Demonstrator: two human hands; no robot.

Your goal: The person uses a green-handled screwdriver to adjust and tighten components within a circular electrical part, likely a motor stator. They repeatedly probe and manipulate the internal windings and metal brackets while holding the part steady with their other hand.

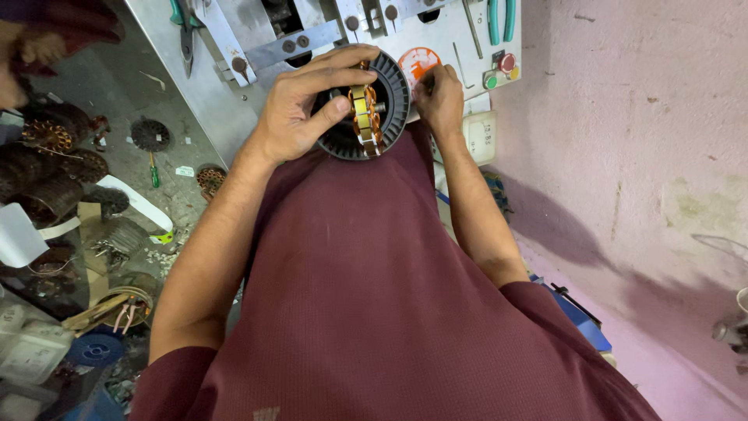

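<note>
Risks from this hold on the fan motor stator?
1. The black ribbed round housing is held in the air against the maroon shirt, only the left hand gripping it; a slip could drop it.
2. The left thumb presses by the copper-wound stator core; the thin winding wire could get nicked.
3. The right hand works at the rim, its fingertips hidden, so a pinch is possible.

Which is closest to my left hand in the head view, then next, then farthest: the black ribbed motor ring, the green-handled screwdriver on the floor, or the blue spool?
1. Black ribbed motor ring: the left hand grips it, up at the bench.
2. Green-handled screwdriver: on the floor, off to the left.
3. Blue spool: bottom-left corner, farthest.
</note>
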